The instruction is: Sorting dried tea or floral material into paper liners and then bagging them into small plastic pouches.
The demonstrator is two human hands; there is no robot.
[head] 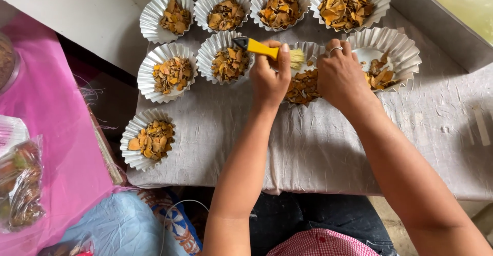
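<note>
My left hand (pixel 269 79) grips a small brush with a yellow handle (pixel 262 47); its pale bristles point right over a fluted foil cup (pixel 309 48) of orange-brown dried slices (pixel 303 85). My right hand (pixel 340 74), a ring on one finger, rests on that same cup's right side, fingers curled down into the slices. Just right of it sits a partly filled foil cup (pixel 398 48).
Several more foil cups of dried slices stand on the grey cloth (pixel 318 148): a back row (pixel 280 2), two at the left (pixel 169 71), one at the front left (pixel 149 140). A pink sheet (pixel 56 133) with plastic bags lies left; a metal tray edge (pixel 441 27) is at right.
</note>
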